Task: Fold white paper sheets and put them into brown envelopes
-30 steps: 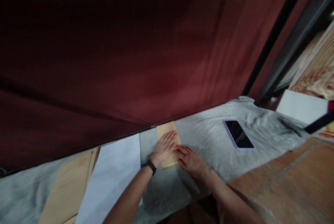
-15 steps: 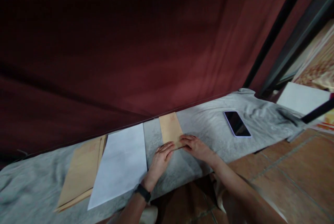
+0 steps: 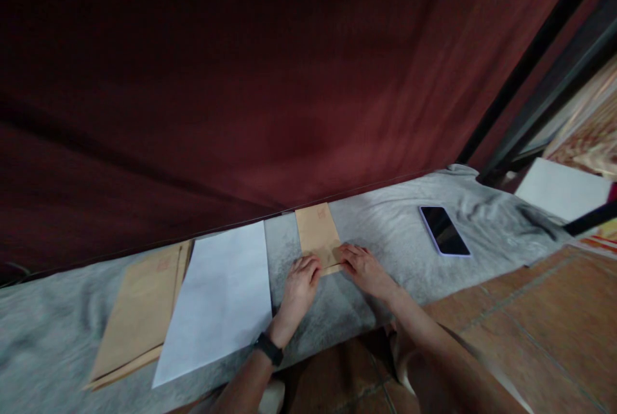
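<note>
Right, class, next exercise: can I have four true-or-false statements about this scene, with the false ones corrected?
1. The left hand and right hand both touch the small brown paper. True.
2. The white sheet lies between the small brown paper and the larger brown papers. True.
3. The phone lies left of the white sheet. False: it lies to its right.
4. The black wristband is on the right wrist. False: it is on the left.

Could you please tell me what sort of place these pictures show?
Perhaps a home interior, though I cannot be sure: a brown tiled floor, a wrinkled grey cloth with a phone lying on it, and a dark red backdrop that looks like fabric.
</note>
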Demonstrator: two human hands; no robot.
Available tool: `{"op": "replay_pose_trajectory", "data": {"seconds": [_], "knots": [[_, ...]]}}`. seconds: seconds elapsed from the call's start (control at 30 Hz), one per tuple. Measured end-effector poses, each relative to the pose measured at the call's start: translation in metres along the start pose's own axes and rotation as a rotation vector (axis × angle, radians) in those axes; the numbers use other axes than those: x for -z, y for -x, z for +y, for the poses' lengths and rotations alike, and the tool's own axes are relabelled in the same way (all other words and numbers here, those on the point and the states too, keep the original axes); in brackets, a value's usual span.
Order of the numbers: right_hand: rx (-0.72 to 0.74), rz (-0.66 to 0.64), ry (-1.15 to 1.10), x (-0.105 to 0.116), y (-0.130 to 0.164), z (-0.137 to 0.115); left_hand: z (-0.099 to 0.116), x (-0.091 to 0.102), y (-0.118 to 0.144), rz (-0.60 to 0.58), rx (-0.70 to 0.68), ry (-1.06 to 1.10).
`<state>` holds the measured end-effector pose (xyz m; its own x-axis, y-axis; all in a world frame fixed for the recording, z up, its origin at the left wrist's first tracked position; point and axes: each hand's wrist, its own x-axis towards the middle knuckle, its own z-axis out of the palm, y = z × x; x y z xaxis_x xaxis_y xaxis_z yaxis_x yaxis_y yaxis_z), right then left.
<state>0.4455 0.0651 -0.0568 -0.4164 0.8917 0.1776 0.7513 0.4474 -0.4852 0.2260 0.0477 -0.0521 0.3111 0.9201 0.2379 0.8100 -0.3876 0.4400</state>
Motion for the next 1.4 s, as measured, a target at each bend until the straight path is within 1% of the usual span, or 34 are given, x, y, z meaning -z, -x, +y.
{"op": "replay_pose_trajectory", "data": {"seconds": [0.1, 0.17, 0.23, 0.3, 0.4, 0.5, 0.6, 0.73, 0.87, 1.0, 1.27, 1.4], "knots": [[-0.014, 0.017, 0.039, 0.002, -0.001, -0.005, 0.005, -0.001, 0.006, -0.055, -0.042, -0.153], [-0.011, 0.029, 0.057, 0.004, -0.002, -0.007, 0.008, -0.004, 0.014, -0.083, -0.113, -0.248], [-0.013, 0.043, 0.061, 0.004, -0.003, -0.008, 0.01, -0.009, 0.022, -0.088, -0.189, -0.311], [-0.01, 0.07, 0.029, 0.002, -0.003, -0.012, 0.012, -0.017, 0.029, -0.061, -0.221, -0.339], [0.027, 0.099, -0.06, -0.011, 0.004, -0.027, 0.012, -0.032, 0.039, -0.009, -0.202, -0.362], [0.104, 0.059, -0.133, -0.03, 0.018, -0.048, 0.01, -0.044, 0.049, 0.008, -0.225, -0.397], [0.144, 0.047, -0.046, -0.045, 0.031, -0.058, 0.01, -0.047, 0.055, -0.012, -0.249, -0.386], [0.133, 0.081, 0.094, -0.049, 0.038, -0.053, 0.011, -0.043, 0.056, -0.039, -0.177, -0.324], [0.149, 0.127, 0.154, -0.047, 0.04, -0.042, 0.01, -0.042, 0.055, -0.053, -0.128, -0.337], [0.148, 0.141, 0.194, -0.048, 0.043, -0.034, 0.009, -0.041, 0.056, -0.027, -0.095, -0.337], [0.135, 0.184, 0.283, -0.046, 0.05, -0.018, 0.007, -0.031, 0.066, 0.057, -0.077, -0.333], [0.122, 0.216, 0.303, -0.045, 0.053, -0.013, 0.006, -0.027, 0.069, 0.082, -0.035, -0.325]]}}
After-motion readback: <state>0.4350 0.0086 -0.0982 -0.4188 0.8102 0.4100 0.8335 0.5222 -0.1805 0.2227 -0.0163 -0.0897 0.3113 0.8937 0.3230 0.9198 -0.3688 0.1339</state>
